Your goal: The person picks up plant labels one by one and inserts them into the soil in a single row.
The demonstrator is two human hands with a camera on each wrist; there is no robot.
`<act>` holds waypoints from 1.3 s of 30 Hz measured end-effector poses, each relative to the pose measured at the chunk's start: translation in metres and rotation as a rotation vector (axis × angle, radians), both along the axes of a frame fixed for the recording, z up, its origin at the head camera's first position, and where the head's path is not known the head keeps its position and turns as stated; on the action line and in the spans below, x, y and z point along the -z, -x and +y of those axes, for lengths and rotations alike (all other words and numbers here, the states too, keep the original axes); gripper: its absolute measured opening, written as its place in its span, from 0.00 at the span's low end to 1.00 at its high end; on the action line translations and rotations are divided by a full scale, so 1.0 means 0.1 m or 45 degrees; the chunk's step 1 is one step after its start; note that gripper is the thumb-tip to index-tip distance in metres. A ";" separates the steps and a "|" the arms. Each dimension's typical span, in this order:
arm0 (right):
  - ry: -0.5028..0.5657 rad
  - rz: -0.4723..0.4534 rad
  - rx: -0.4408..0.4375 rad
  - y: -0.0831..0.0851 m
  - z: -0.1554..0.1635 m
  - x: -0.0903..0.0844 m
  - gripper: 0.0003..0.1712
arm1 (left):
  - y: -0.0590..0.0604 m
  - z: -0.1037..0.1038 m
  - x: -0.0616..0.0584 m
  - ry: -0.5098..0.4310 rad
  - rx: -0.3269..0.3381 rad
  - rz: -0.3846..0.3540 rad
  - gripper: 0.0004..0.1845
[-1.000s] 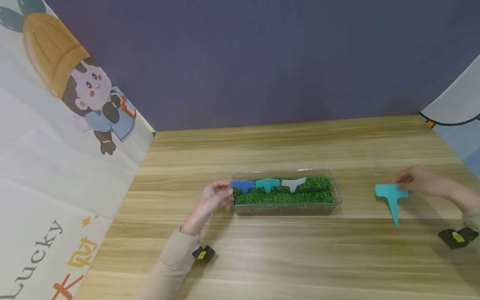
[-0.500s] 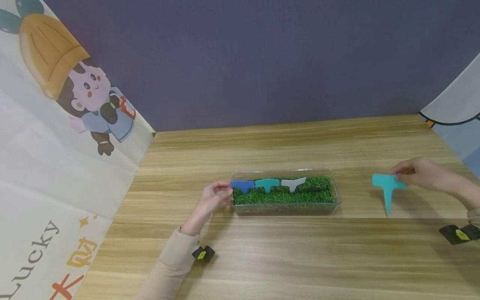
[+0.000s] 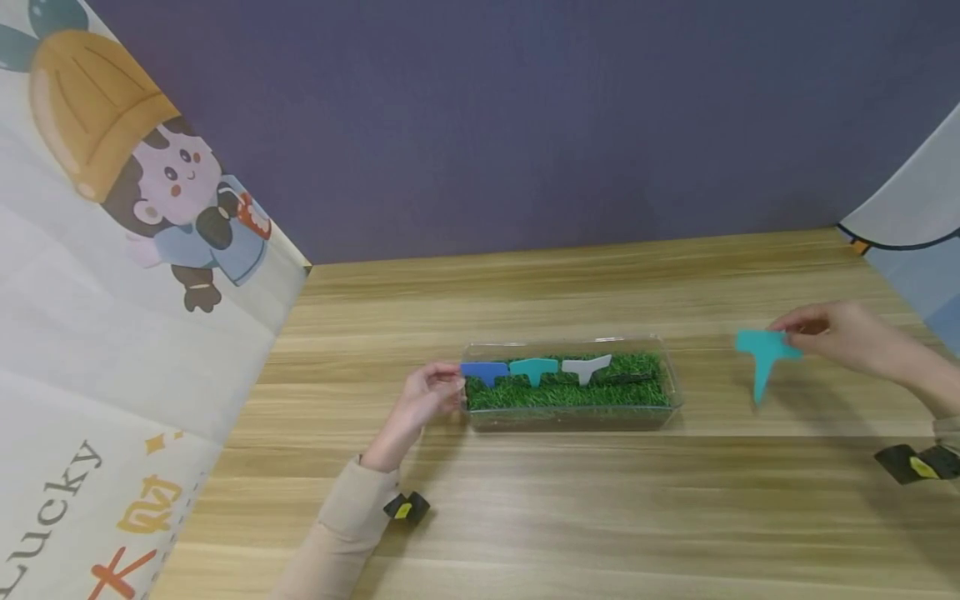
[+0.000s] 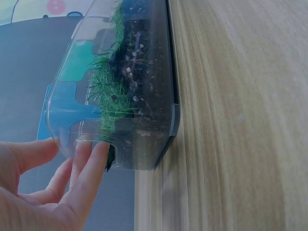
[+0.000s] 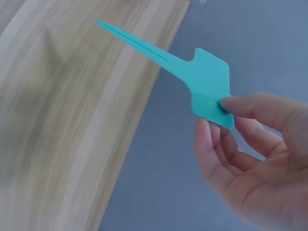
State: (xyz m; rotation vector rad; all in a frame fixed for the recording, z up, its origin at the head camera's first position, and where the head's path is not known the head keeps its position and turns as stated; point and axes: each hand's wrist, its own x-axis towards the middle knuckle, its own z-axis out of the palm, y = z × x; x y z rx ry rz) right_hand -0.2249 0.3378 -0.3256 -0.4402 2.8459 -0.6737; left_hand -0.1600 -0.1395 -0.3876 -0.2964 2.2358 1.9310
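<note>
Two hands work either side of a clear tray of fake grass on the wooden table. At the tray's left end, the left hand rests straight fingertips against the wall, gripping nothing. Inside stand a blue marker, a teal marker and a white marker. Well right of the tray, the right hand pinches one corner of a loose teal stake, spike down, clear of the table. That corner pinch looks slight; I judge the stake could swivel or slip.

Left hand relaxed, right hand pinching
</note>
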 end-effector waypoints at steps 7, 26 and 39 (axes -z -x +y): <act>0.033 0.159 0.004 -0.03 -0.07 -0.02 0.16 | 0.00 0.00 0.01 0.018 0.006 0.008 0.16; 0.248 0.434 0.076 -0.13 -0.32 -0.18 0.13 | 0.01 -0.01 0.02 0.014 0.012 -0.001 0.16; 0.324 0.531 0.042 -0.22 -0.56 -0.29 0.10 | 0.00 -0.01 0.00 0.006 0.014 -0.004 0.16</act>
